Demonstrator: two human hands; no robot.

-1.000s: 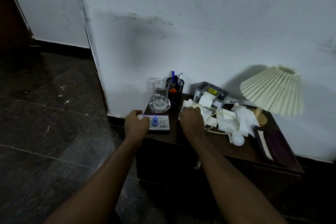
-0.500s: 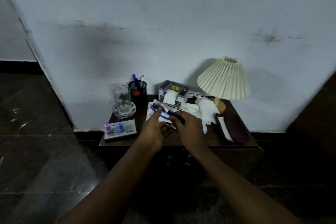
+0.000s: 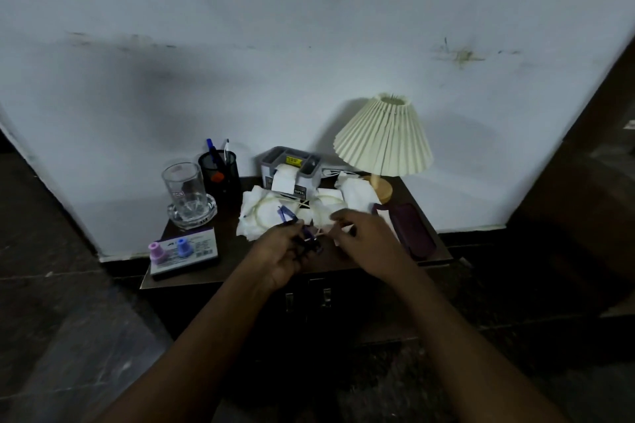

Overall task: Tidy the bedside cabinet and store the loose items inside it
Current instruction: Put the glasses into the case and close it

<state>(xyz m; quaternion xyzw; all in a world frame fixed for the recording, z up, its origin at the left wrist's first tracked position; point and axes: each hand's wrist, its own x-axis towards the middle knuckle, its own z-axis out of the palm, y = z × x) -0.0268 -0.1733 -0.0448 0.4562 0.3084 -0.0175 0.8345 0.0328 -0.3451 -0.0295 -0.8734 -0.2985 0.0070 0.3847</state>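
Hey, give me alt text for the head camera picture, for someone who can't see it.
A person's left hand grips a few pens above a cluttered dark bedside cabinet, the right hand beside it over crumpled tissues. A glass, pen holder, tissue box, pleated lamp and purple case sit around.

scuffed white wall (image 3: 309, 27), dark tiled floor (image 3: 51, 336)

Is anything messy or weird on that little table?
Yes. The crumpled white tissues lie heaped across the middle of the cabinet top, with a cream cord looped through them. The wall above the lamp also has a brownish smear.
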